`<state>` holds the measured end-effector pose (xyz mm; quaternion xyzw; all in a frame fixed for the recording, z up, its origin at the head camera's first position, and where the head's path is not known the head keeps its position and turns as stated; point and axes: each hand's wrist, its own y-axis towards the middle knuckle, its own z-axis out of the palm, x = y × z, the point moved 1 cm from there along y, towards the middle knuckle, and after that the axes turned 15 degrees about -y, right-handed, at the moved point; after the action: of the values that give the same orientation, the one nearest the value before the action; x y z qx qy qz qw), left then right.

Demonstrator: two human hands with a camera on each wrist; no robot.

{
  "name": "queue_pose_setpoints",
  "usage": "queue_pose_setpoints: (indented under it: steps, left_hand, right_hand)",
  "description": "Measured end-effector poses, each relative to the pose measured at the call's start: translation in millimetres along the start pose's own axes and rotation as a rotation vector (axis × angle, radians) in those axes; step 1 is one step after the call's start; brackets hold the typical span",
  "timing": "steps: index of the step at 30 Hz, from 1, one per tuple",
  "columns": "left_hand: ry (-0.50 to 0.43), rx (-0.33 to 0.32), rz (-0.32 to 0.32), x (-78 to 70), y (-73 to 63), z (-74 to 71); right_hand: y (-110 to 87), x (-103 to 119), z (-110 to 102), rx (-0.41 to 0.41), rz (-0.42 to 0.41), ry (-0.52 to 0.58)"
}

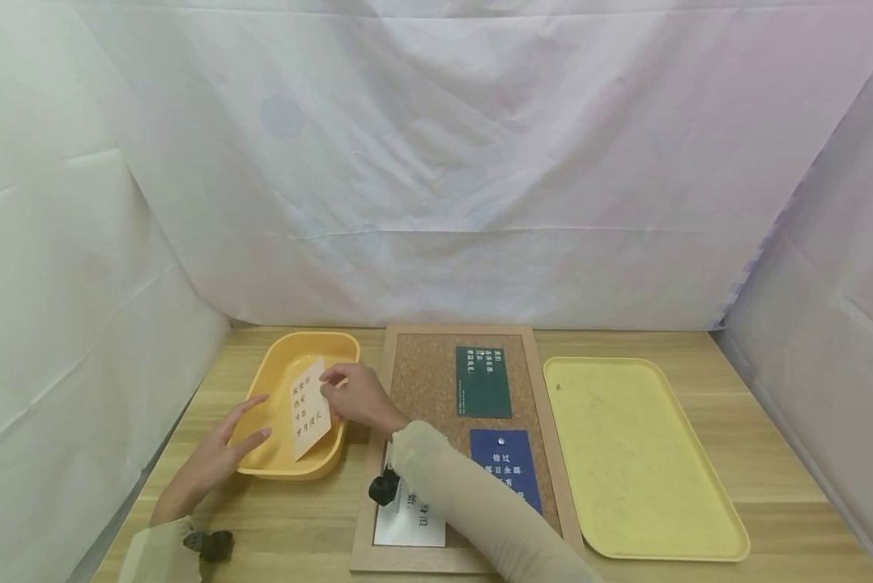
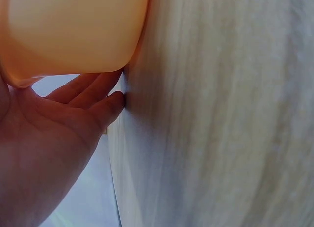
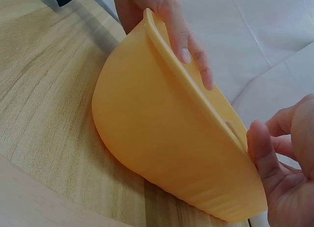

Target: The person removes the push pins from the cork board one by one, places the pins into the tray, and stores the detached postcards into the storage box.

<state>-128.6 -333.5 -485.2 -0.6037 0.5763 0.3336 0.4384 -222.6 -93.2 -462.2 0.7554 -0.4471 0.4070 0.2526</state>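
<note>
A white card [image 1: 308,411] with dark handwritten-style characters stands tilted inside the yellow plastic basin [image 1: 318,470]. The right hand [image 1: 358,395] reaches over the basin's right rim and pinches the card's upper right edge between thumb and fingers. At the basin's left side is the left hand [image 1: 218,453], its thumb and a finger stretched over the rim, fairly straight and spread. In the left wrist view its other fingers [image 2: 100,97] lie outside the basin wall, with one tip down at the table. The card is hidden behind the basin wall in the right wrist view.
A wood-framed cork board [image 1: 425,368] lies right of the basin, bearing a green card [image 1: 483,382], a blue card [image 1: 505,461] with a pin, and a white card [image 1: 407,526] partly under the right sleeve. A yellow tray [image 1: 640,453] lies farther right. White cloth surrounds the table.
</note>
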Motion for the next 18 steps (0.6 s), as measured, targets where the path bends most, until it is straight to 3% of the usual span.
queue_pose_setpoints:
  steps: [18]
  left_hand:
    - [0.024, -0.007, -0.011, -1.7, -0.1, 1.2]
  right_hand:
    - [-4.5, 3.2, -5.9, 0.034, 0.018, -0.046]
